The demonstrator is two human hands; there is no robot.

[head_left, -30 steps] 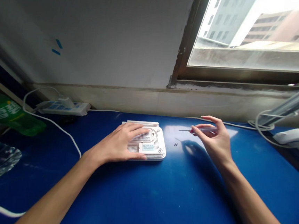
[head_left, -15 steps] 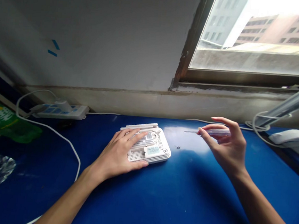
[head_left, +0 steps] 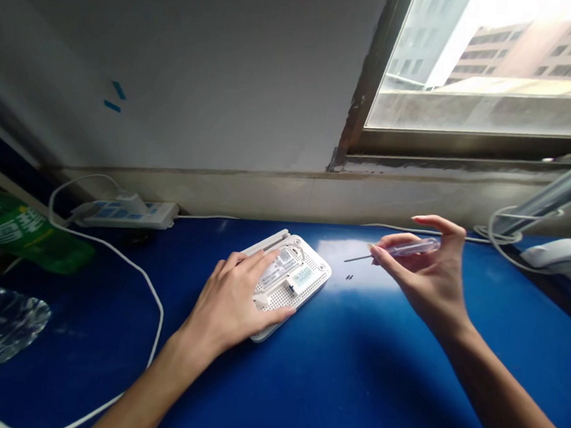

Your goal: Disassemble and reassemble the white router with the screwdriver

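Observation:
A white device (head_left: 304, 279) with a perforated face, labels and a folded bar along its back edge lies on the blue table. My left hand (head_left: 238, 296) rests on its left part, fingers spread over the top and thumb at the front edge. To the right, my right hand (head_left: 423, 266) pinches a screwdriver (head_left: 412, 247) with a clear handle, raised above the table. Its thin shaft points left toward the device without touching it. Small dark screws (head_left: 349, 277) lie on the table between the device and my right hand.
A power strip (head_left: 160, 216) with a white plug sits at the back left, its cable (head_left: 158, 303) curving along the left side. A green bottle (head_left: 38, 239) and a clear bottle (head_left: 5, 329) lie far left. A metal arm (head_left: 557, 191) with wound cable stands at the right.
The device has turned counterclockwise under my left hand, so it now sits slanted. The screwdriver has tilted, its tip lower and pointing down to the left. The whole view has shifted slightly.

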